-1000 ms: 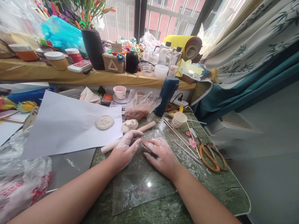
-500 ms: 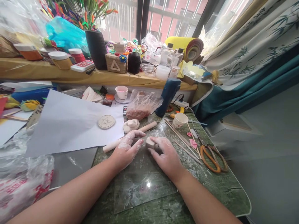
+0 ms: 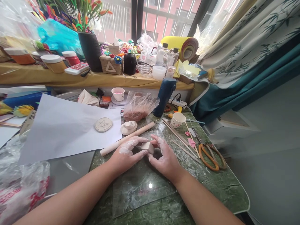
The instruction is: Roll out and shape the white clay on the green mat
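Note:
Between my hands, above a clear sheet [image 3: 140, 187], is a small pale block of clay [image 3: 147, 147] with flattened sides. My left hand [image 3: 128, 153], white with dust, grips the block from the left with thumb and fingers. From the right, my right hand [image 3: 164, 156] holds the same block, its thumb at the near side and fingertips at the far side. Just beyond lies a wooden rolling pin [image 3: 127, 138], set at a slant. A lump of white clay [image 3: 128, 127] sits behind it. On white paper [image 3: 67, 125] rests a round clay disc [image 3: 103, 124] with a star scored into it.
At the right lie scissors [image 3: 211, 157], thin wooden sticks [image 3: 180, 137] and pink scraps [image 3: 191, 142]. A paper cup [image 3: 178, 120], a dark blue bottle [image 3: 164, 97] and a plastic bag of reddish-brown material [image 3: 138, 109] stand farther back. Crumpled plastic [image 3: 25, 181] is at the left.
My left hand has closed in on the clay block, which only my right hand held before. The block has shifted slightly left and shows a different face. The camera view has shifted a little.

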Demonstrator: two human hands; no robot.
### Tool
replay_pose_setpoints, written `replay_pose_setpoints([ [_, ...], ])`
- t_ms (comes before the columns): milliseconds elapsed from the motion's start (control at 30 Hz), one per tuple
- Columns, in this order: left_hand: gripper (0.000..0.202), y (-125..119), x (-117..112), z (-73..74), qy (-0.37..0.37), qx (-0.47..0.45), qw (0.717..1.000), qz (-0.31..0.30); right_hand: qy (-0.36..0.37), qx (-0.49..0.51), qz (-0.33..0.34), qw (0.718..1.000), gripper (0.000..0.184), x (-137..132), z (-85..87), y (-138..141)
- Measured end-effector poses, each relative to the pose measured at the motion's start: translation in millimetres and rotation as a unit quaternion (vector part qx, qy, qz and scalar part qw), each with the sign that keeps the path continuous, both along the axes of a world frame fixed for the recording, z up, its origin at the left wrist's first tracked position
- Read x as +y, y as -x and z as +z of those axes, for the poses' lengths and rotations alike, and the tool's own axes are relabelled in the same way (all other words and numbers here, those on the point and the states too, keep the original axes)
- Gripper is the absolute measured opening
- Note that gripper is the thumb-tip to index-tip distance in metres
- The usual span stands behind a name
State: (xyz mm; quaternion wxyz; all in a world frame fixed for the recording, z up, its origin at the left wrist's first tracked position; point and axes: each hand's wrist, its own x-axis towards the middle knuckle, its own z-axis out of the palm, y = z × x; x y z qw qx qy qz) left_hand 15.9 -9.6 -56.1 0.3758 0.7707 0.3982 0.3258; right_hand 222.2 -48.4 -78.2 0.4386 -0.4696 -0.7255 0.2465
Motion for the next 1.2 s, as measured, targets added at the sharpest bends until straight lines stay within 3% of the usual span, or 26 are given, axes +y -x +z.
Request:
replay_pose_setpoints([
  [167,0.033,1,-1,2.1,-0.047,-0.040,0.997,-0.049,-0.064,0.003,0.019,0.998,0.060,0,5.7,-4],
  [267,0.031,1,0,3.3,-0.065,-0.060,0.994,-0.059,0.039,0.101,0.065,0.992,0.058,0,7.3,-6],
  [400,0.037,1,-1,6.9,-0.096,-0.053,0.991,-0.075,0.152,0.220,0.098,0.959,0.036,3,4.9,-8],
  [467,0.047,2,-2,8.0,-0.084,-0.040,0.994,-0.061,0.137,0.179,0.068,0.972,0.031,4,6.1,-11],
  [600,0.039,2,-3,3.4,-0.052,-0.079,0.996,0.002,-0.043,0.041,-0.049,0.997,0.029,0,13.0,-16],
  [667,0.028,2,-3,-1.0,-0.036,-0.115,0.992,0.040,-0.081,-0.029,-0.033,0.996,0.033,-1,14.2,-16],
  [800,0.021,1,-1,-7.4,0.010,-0.142,0.987,0.080,-0.025,-0.148,0.055,0.987,0.050,0,10.4,-10],
  [867,0.021,2,0,-9.0,0.023,-0.130,0.988,0.077,-0.013,-0.148,0.048,0.988,0.055,2,8.5,-8],
  [967,0.022,2,0,-10.3,0.027,-0.118,0.990,0.072,-0.010,-0.145,0.068,0.987,0.041,4,8.1,-7],
  [1033,0.021,2,0,-10.7,0.027,-0.118,0.990,0.074,-0.040,-0.146,0.084,0.985,0.035,4,9.4,-6],
  [1133,0.019,1,0,-10.1,0.029,-0.122,0.989,0.074,-0.109,-0.137,0.053,0.983,0.041,2,11.4,-5],
  [1200,0.019,1,0,-9.7,0.032,-0.128,0.988,0.075,-0.119,-0.148,0.046,0.981,0.041,2,11.9,-4],
])
